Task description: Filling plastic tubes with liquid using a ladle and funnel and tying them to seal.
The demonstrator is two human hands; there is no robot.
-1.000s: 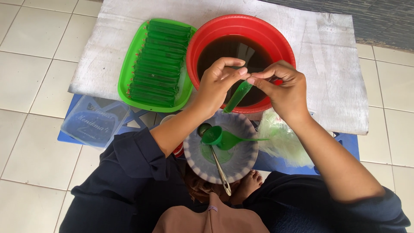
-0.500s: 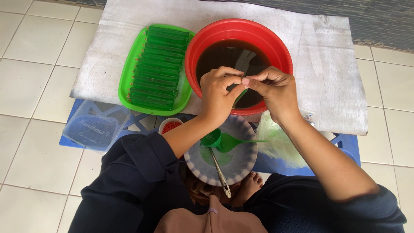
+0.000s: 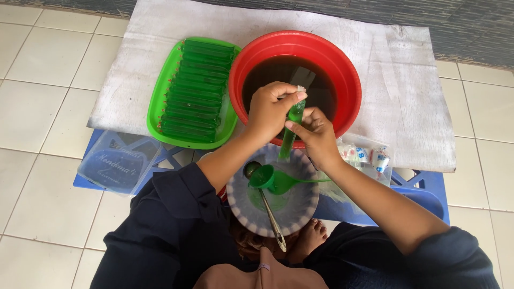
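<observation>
Since the earlier frame I see both hands lowered, the tube turned upright. Head view: left hand (image 3: 270,109) pinches the top of the green tube (image 3: 290,134), right hand (image 3: 316,136) clasps its middle, above the red basin (image 3: 342,69). Loose pinch could spill liquid. Filled tubes fill the tray (image 3: 160,101); mat (image 3: 407,80) on tiled floor (image 3: 37,64).

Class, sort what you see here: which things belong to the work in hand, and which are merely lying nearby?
In use:
left hand
right hand
green-filled tube, held upright by both hands
red basin of dark liquid
green funnel
green tray of filled tubes

Lying about:
clear plastic lid
packet of plastic bags
</observation>
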